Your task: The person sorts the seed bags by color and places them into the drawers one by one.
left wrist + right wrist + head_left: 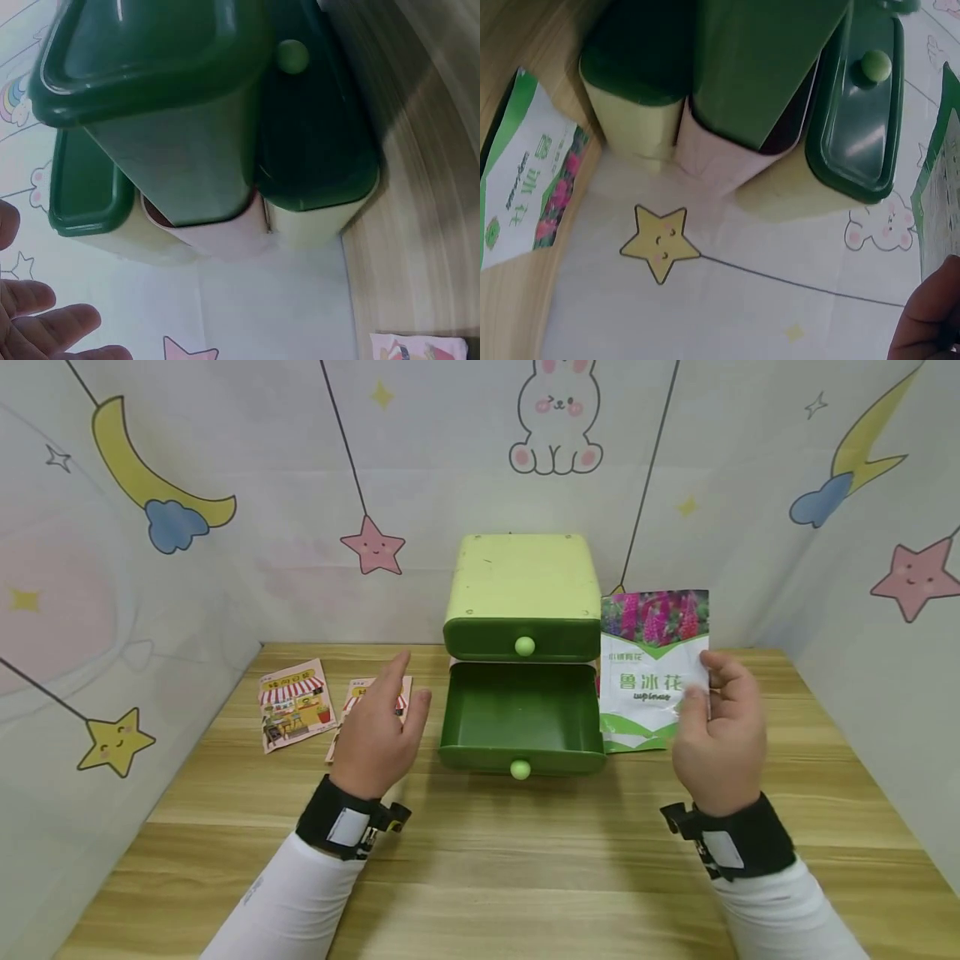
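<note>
A white and green seed packet (651, 681) with pink flowers printed across its top stands raised to the right of the drawer cabinet (525, 572). The right hand (720, 735) pinches it at its right edge. Below the cabinet's top drawer, a dark green drawer (522, 760) is pulled out, and its visible floor is bare. Left of that drawer, the left hand (382, 722) hovers with fingers extended and nothing in it. From the head it partly covers one of two small pink packets with a striped awning print; the uncovered packet (297, 706) lies farther left.
Another white and green flower packet (532, 172) lies on the wooden table (517, 860) beside the cabinet, mostly hidden behind the held one in the head view. A printed cloth wall (442, 460) closes off the back and sides.
</note>
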Tool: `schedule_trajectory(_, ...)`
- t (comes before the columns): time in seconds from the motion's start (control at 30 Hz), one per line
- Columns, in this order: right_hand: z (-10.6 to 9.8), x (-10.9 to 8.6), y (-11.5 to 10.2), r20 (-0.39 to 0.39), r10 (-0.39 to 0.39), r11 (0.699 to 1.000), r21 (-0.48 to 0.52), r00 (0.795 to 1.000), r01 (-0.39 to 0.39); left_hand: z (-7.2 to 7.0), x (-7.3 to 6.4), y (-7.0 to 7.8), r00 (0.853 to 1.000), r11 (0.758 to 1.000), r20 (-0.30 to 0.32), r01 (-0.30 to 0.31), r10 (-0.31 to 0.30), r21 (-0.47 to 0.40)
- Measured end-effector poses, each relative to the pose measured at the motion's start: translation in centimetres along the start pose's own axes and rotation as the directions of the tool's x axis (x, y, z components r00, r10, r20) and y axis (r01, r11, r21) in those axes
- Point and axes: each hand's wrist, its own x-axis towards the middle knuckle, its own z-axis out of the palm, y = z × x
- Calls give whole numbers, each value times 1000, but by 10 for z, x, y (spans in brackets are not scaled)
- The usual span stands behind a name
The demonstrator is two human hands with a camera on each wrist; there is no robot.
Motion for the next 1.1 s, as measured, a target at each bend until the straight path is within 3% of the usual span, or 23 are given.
schedule_trajectory(0.37, 17, -16, -11, 107, -18, 998, 54, 994, 12, -3, 1, 18, 1000, 998, 5, -19, 19, -57)
schedule_trajectory(0.7, 33, -29, -20, 218, 13, 985, 166, 976, -51, 1, -1, 32, 998, 988, 47, -25, 33, -151)
schedule_trajectory(1.1, 48, -40, -23, 280, 30, 977, 196, 960, -87, 7, 0, 51, 993, 971, 95, -40, 64, -235)
